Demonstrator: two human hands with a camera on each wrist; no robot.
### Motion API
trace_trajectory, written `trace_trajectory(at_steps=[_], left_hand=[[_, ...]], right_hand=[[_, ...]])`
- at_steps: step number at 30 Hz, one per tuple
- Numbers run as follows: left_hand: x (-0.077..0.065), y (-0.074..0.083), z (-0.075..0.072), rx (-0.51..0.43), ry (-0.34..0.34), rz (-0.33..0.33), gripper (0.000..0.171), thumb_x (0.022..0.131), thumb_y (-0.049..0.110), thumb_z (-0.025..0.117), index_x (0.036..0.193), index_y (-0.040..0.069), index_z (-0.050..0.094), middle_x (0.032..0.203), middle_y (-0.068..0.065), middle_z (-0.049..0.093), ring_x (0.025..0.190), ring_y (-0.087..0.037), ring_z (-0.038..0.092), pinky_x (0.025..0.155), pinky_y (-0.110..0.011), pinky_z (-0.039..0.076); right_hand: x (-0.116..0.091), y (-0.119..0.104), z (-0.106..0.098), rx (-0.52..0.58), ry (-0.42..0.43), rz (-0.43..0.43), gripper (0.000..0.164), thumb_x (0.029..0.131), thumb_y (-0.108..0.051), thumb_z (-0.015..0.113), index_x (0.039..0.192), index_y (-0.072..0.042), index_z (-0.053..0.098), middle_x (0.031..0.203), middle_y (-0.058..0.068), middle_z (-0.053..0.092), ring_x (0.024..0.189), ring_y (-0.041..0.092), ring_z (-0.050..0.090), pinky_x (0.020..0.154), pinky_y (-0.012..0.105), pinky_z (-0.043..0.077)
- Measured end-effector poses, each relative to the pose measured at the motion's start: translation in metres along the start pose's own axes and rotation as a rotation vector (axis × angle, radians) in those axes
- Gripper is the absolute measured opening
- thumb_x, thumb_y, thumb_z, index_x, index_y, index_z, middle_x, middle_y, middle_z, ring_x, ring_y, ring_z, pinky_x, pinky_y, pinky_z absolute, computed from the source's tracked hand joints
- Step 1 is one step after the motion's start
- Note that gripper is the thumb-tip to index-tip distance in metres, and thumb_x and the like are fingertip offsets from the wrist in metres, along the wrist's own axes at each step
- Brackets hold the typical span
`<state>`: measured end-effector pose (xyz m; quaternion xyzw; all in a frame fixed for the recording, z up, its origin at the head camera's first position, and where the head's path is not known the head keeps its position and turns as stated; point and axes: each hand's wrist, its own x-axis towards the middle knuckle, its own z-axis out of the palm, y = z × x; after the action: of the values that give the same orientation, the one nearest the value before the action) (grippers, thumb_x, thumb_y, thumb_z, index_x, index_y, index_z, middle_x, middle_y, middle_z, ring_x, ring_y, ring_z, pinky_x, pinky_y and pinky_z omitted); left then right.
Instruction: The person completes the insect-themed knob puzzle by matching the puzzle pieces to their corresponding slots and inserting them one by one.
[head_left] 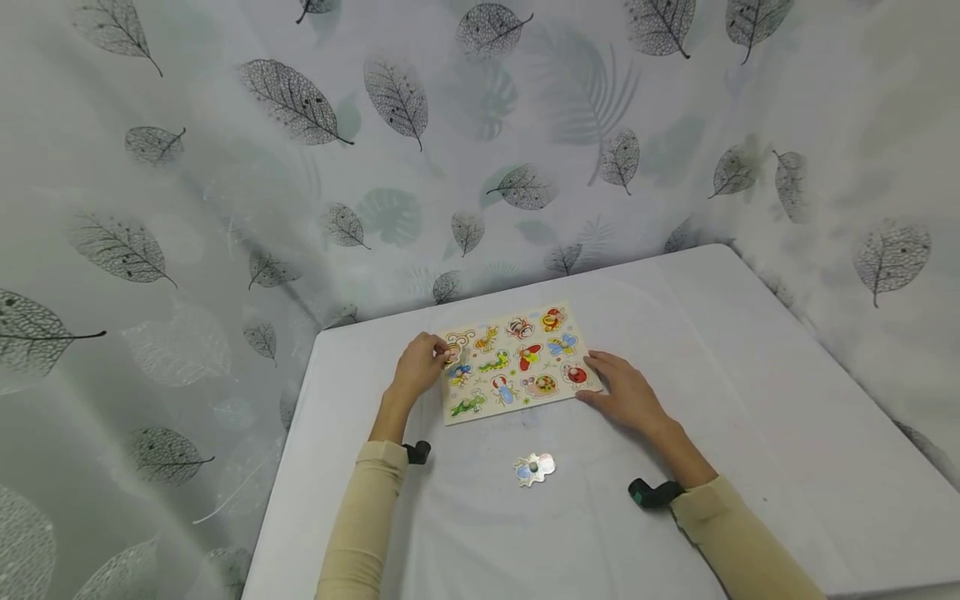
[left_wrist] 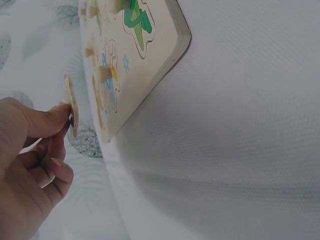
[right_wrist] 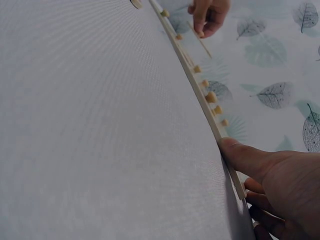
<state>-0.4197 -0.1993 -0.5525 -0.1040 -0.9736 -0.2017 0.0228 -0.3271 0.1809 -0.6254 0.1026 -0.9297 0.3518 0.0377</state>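
A wooden knobbed puzzle board [head_left: 491, 409] with colourful insect pictures lies on the white table. My left hand [head_left: 420, 367] is at its far left corner, pinching a thin puzzle piece [head_left: 454, 353] between thumb and fingers. In the left wrist view that piece [left_wrist: 69, 92] stands on edge, raised above the board's surface. At the board's right side my right hand [head_left: 622, 396] holds the corner, thumb along the near edge and fingers along the right edge. Several wooden knobs [right_wrist: 211, 97] stick up from the board in the right wrist view.
A loose beetle-shaped puzzle piece [head_left: 534, 469] with a knob lies on the white tablecloth [head_left: 592, 533], nearer than the board. Behind the table hangs a leaf-patterned curtain [head_left: 420, 183]. Black wrist cameras sit on both wrists.
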Motion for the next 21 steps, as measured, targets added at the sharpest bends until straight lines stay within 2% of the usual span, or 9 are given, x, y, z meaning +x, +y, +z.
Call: trace_trajectory(at_steps=[12,21], left_hand=[[0.012,0.0,0.004,-0.005,-0.002,-0.004,0.01,0.102,0.014,0.069,0.107,0.005,0.071,0.105,-0.009,0.062,0.087,-0.023,0.058,0.075,-0.04,0.051],[0.021,-0.002,0.009,-0.015,-0.028,-0.033,0.01,0.104,0.016,0.066,0.108,0.007,0.069,0.11,-0.009,0.061,0.096,-0.025,0.061,0.084,-0.044,0.052]], right_hand=[[0.0,0.002,0.001,-0.001,0.019,-0.013,0.074,0.091,-0.035,0.082,0.15,0.0,0.053,0.159,0.02,0.046,0.148,0.043,0.038,0.117,0.064,0.031],[-0.001,0.001,0.001,0.002,-0.005,0.003,0.075,0.092,-0.036,0.081,0.151,-0.001,0.051,0.16,0.019,0.044,0.149,0.042,0.036,0.118,0.063,0.03]])
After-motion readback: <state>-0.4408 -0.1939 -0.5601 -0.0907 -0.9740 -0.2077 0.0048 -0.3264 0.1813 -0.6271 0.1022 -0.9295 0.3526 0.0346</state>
